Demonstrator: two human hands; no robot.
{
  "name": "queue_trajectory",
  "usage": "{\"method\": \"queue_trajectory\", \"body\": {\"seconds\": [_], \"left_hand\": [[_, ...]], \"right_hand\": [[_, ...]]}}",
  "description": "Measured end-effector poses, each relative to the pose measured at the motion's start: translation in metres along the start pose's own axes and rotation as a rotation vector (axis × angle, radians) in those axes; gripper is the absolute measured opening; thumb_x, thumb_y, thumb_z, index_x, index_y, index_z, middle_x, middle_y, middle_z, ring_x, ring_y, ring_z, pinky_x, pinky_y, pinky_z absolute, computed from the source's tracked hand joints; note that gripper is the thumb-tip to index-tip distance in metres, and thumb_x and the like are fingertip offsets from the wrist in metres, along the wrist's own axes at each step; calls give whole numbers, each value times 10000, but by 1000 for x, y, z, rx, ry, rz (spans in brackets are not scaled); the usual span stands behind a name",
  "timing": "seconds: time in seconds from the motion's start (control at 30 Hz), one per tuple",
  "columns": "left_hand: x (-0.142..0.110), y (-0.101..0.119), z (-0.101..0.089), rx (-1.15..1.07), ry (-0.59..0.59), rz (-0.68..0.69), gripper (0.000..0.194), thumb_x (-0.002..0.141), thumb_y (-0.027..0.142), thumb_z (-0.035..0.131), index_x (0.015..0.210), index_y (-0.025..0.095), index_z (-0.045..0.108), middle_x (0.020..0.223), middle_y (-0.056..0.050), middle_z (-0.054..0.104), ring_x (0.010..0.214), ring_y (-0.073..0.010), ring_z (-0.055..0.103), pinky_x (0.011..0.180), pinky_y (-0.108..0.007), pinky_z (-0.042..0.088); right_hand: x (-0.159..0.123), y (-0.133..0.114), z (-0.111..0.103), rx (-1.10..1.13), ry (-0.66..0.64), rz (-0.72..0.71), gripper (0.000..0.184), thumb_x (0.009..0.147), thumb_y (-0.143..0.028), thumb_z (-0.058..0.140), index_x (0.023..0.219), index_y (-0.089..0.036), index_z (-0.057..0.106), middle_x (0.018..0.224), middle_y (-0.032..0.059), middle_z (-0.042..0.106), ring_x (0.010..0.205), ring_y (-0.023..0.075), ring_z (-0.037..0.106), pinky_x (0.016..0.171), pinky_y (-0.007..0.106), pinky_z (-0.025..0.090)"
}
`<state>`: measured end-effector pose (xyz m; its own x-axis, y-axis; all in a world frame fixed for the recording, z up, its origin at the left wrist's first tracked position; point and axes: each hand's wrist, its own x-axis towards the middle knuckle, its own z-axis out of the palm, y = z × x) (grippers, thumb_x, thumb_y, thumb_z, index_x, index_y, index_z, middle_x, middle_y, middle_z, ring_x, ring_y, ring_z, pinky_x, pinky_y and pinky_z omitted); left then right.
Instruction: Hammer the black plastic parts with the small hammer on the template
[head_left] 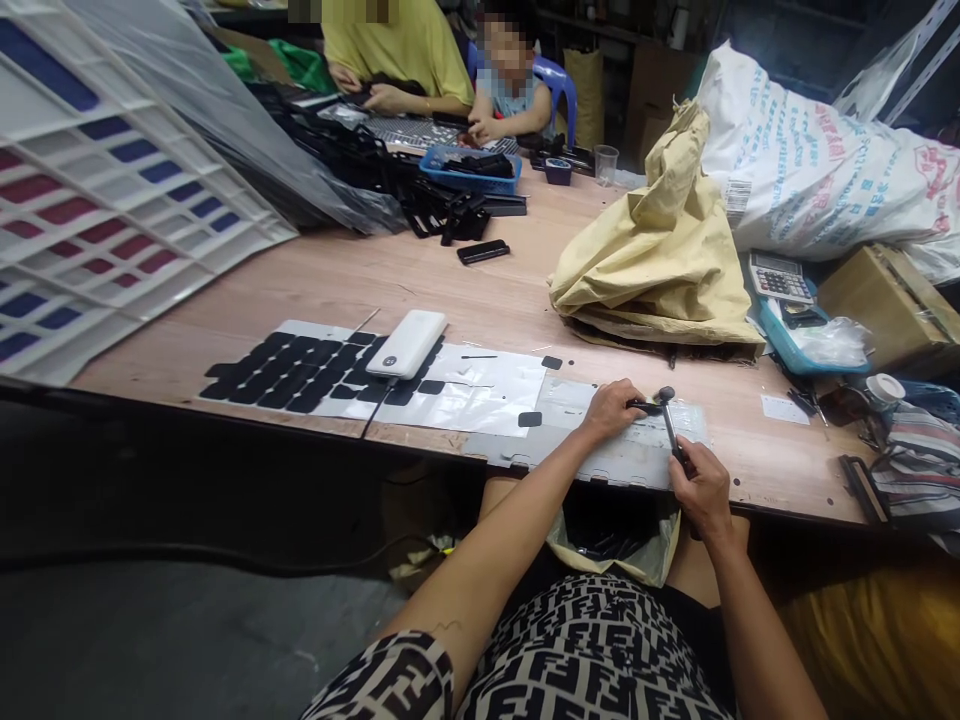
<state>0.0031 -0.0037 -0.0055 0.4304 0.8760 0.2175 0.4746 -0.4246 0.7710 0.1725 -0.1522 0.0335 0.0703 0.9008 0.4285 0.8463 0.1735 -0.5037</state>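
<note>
My right hand is closed round the handle of a small hammer. The hammer's dark head is raised at the far end, close beside my left hand. My left hand pinches a small black part that reaches towards the hammer head; its exact kind is too small to tell. Both hands are over a grey board at the table's front edge. Left of them lies a white sheet with rows of black rounded pads. A white power bank with a cable rests on the pads.
A yellow sack stands beyond my hands, with a white printed sack behind it. A teal tray and a calculator are at right. Black frames and a blue basket lie farther back, near two seated people. An open bag hangs at my lap.
</note>
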Motion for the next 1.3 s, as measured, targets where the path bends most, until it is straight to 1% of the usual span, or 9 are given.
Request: {"method": "queue_trajectory", "body": {"seconds": [0.17,0.33,0.47,0.57,0.8,0.9,1.03,1.13,1.3], "left_hand": [[0,2,-1,5,8,1,132,762,231,744,894,226,757,897,-9,680,907,-181,626,851,-321,464],[0,8,-5,43,-11,15,107,771,271,743,869,233,759,919,-12,684,893,-189,620,859,-344,453],[-7,13,-9,78,-73,59,126,762,316,763,865,243,766,924,-17,672,915,-197,594,882,-359,428],[-30,19,-13,70,-160,123,150,725,344,797,846,260,769,967,-23,661,966,-214,565,905,-374,414],[-121,38,-18,71,-253,277,204,658,326,845,839,283,760,1289,-33,581,1221,-275,464,1077,-434,344],[-137,43,-21,105,-255,267,329,639,342,852,950,304,753,1391,-43,525,1281,-305,423,1115,-471,314],[-106,50,-18,25,-171,160,408,689,409,813,1066,279,728,1197,-64,638,1128,-270,535,992,-417,433],[-48,56,-11,-31,-34,-39,330,807,394,709,1088,222,711,1001,-54,684,941,-213,605,835,-341,488],[61,59,14,70,113,-316,344,867,473,613,1063,204,700,1030,-68,673,962,-218,625,791,-311,479]], "right_hand": [[7,24,-12,41,54,172,374,836,-367,588,1108,-157,735,798,46,675,627,154,569,681,297,512],[11,49,-10,230,165,516,526,773,-460,644,1140,-95,733,800,57,676,639,158,565,635,285,503],[12,53,-7,279,173,575,560,741,-473,665,1142,-90,739,768,52,658,636,160,553,604,267,483],[12,53,-7,295,167,574,569,745,-471,662,1161,-90,732,770,52,655,630,157,548,610,265,482],[13,48,-8,260,167,575,576,745,-463,646,1169,-83,728,755,41,633,614,149,532,615,262,471],[12,47,-7,244,173,559,565,756,-465,633,1163,-85,730,753,36,631,604,143,523,621,260,473],[9,50,-3,190,203,534,524,772,-451,618,1145,-102,738,727,23,623,594,137,518,638,260,473],[9,51,-2,173,207,524,515,774,-443,616,1140,-102,739,716,20,620,577,133,506,622,255,469],[10,46,-4,187,191,519,514,779,-436,594,1132,-92,740,705,19,611,560,125,491,610,253,468]]}}
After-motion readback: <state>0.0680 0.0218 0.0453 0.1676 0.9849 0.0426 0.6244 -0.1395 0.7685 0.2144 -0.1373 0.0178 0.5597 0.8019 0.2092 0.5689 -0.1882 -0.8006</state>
